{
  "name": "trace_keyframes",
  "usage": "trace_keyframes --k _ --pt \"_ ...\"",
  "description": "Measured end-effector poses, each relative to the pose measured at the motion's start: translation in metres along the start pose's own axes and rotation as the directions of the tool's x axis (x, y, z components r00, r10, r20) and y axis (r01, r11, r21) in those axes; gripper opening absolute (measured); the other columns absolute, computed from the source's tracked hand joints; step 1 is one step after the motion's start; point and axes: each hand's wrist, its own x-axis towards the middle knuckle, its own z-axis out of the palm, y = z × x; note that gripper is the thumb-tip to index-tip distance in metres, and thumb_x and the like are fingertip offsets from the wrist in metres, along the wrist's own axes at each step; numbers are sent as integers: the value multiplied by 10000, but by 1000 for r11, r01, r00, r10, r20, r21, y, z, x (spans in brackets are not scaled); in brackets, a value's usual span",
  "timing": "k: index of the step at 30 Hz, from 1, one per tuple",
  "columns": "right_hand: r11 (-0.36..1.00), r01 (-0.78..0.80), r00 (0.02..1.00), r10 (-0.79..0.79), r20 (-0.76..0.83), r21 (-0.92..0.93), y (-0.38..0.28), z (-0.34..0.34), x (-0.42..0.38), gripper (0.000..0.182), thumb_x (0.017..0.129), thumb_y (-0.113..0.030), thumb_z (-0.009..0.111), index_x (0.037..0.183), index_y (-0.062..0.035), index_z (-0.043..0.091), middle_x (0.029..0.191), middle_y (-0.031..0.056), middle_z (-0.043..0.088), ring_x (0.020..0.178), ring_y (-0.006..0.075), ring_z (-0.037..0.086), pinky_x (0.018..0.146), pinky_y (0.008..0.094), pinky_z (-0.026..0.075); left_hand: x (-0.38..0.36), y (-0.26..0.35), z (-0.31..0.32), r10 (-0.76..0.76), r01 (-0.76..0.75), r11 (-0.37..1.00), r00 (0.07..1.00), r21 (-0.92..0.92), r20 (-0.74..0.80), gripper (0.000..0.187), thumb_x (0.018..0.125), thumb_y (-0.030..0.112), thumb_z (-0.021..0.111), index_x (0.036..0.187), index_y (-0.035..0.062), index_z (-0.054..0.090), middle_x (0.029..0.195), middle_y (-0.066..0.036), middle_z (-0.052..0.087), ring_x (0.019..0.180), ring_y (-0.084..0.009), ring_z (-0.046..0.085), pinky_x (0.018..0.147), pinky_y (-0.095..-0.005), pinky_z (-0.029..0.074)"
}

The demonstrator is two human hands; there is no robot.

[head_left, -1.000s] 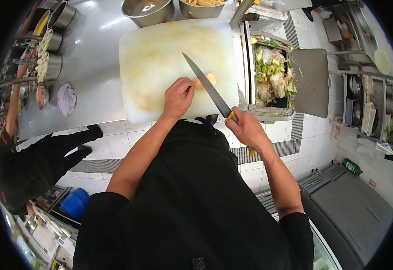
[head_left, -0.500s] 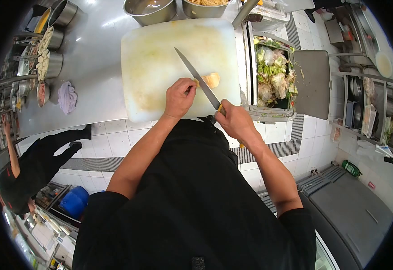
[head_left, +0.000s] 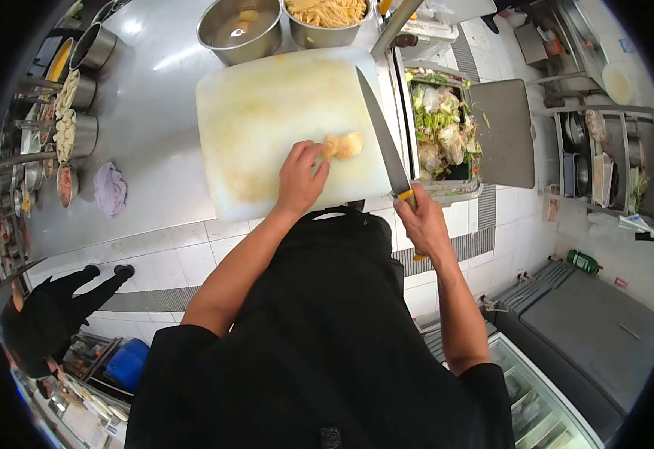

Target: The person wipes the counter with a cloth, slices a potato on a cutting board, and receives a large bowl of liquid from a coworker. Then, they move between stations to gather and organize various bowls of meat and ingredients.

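A pale yellow, knobbly piece of food [head_left: 343, 145] that looks like peeled ginger lies on the white cutting board [head_left: 267, 97], toward its right side. My left hand [head_left: 301, 178] is over the board's near part, fingers stretched out and thumb apart, with the fingertips right at the piece's left end. In my right hand [head_left: 426, 224] is the handle of a long kitchen knife [head_left: 384, 138]. Its blade points away from me along the board's right edge, apart from the food.
Beyond the board stand a metal bowl [head_left: 226, 51] with liquid and another bowl [head_left: 328, 36] heaped with yellowish strips. A bin [head_left: 446, 135] of vegetable scraps is at the right. A lilac cloth [head_left: 110, 188] lies on the steel table. Another person [head_left: 50, 310] stands at the left.
The knife has swung right, from over the food to the board's right edge. My left hand's fingers have straightened from a curl beside the food. The view has shifted slightly.
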Motion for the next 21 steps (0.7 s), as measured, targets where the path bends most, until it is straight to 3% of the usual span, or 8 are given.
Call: trace_keyframes --k 2,5,6,10,15,17,19,21 --pt "1000 4 1000 -4 10 8 19 -6 7 330 929 -312 598 975 7 527 769 301 628 780 510 609 683 541 452 5 14 9 333 -282 901 936 329 -111 491 867 229 724 1299 41 586 1245 -134 551 1087 -315 562 909 -428 465" --pt "999 28 998 -30 49 38 35 -16 22 327 923 -316 613 986 -4 539 786 291 633 793 503 612 687 534 455 18 33 28 274 -227 786 962 576 4 656 862 290 732 1413 30 488 1283 -145 505 1190 -330 474 967 -434 405" --pt "997 63 996 -61 68 -40 35 -22 26 321 921 -318 617 992 -13 548 780 288 633 790 501 614 689 535 456 21 33 38 234 -206 765 972 610 35 630 879 323 708 1399 29 507 1274 -134 513 1168 -312 477 966 -426 386" --pt "968 200 972 -177 154 -153 47 -43 47 317 921 -326 620 1029 -33 564 750 272 637 754 493 618 677 542 465 14 25 66 99 -118 786 993 606 64 667 893 393 682 1418 29 488 1290 -127 504 1181 -316 460 985 -460 353" --pt "892 403 905 -355 234 -206 60 -50 68 305 929 -285 601 1127 -56 566 767 253 665 735 475 642 675 563 483 1 52 76 138 14 740 975 673 -172 618 916 340 664 1413 16 492 1262 -129 520 1146 -314 476 971 -451 358" --pt "873 445 885 -396 244 -201 61 -49 73 322 928 -279 603 1154 -53 562 767 249 669 736 469 647 675 559 490 1 51 74 109 37 723 980 690 -166 656 908 336 675 1433 3 467 1268 -150 520 1148 -323 479 976 -447 355" --pt "853 480 870 -432 239 -205 62 -47 73 340 928 -273 605 1181 -50 559 768 244 674 736 463 653 676 556 497 4 45 72 -3 39 673 999 738 -50 729 905 368 676 1472 -5 410 1310 -178 506 1184 -342 468 1009 -464 340" --pt "829 516 854 -480 200 -216 59 -43 70 360 921 -252 615 1214 -51 555 771 240 678 726 459 654 670 549 506 2 43 68 34 41 728 995 685 -95 725 912 353 669 1480 -5 397 1360 -190 487 1227 -356 454 1042 -478 328"
